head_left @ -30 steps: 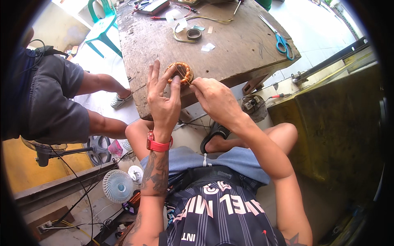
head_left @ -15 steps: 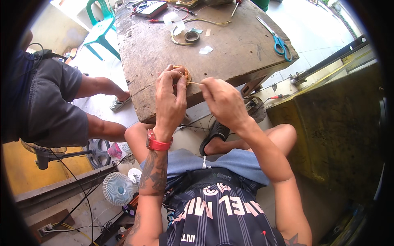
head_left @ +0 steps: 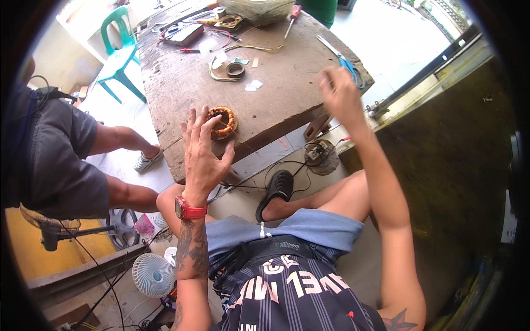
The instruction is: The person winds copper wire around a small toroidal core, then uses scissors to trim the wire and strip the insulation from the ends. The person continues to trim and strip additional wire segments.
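A copper-wound ring (head_left: 224,130) lies near the front edge of the worn wooden table (head_left: 171,94). My left hand (head_left: 201,154) rests at its left side, fingers spread and touching it. My right hand (head_left: 341,94) is raised at the table's right, fingers curled together; any thin wire in them is too small to make out. Blue-handled scissors (head_left: 352,71) lie just behind that hand, partly hidden. A roll of dark tape (head_left: 236,71) sits among wires and small scraps beyond the ring.
A screwdriver (head_left: 293,17) and a meter (head_left: 183,34) lie toward the back. Another person's leg (head_left: 128,193) is at left, near a green plastic chair (head_left: 116,60). A small fan (head_left: 153,274) and cables are low left; a dark panel (head_left: 447,143) stands at right.
My right hand has moved up and rightward, away from the ring toward the scissors. My left hand's fingers have spread from around the ring, uncovering it. The view has shifted.
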{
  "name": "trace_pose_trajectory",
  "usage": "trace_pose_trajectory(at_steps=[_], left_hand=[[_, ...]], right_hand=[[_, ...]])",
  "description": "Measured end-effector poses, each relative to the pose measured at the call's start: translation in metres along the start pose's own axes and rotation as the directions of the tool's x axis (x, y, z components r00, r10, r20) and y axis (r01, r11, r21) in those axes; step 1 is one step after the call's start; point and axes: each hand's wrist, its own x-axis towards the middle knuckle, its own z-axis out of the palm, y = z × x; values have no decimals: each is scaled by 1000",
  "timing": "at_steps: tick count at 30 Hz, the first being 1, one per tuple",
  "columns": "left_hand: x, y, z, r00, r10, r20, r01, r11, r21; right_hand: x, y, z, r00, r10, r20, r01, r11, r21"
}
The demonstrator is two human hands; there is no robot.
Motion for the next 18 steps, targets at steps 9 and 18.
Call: trace_pose_trajectory(at_steps=[9,18], left_hand=[[-13,-1,8,980,-51,-195,48,999,-21],[-40,-13,-13,923,-198,-330,187,980,-64]], right_hand=[[81,132,11,906,389,168,-255,817,-517],[98,113,-51,717,538,444,-338,825,-454]])
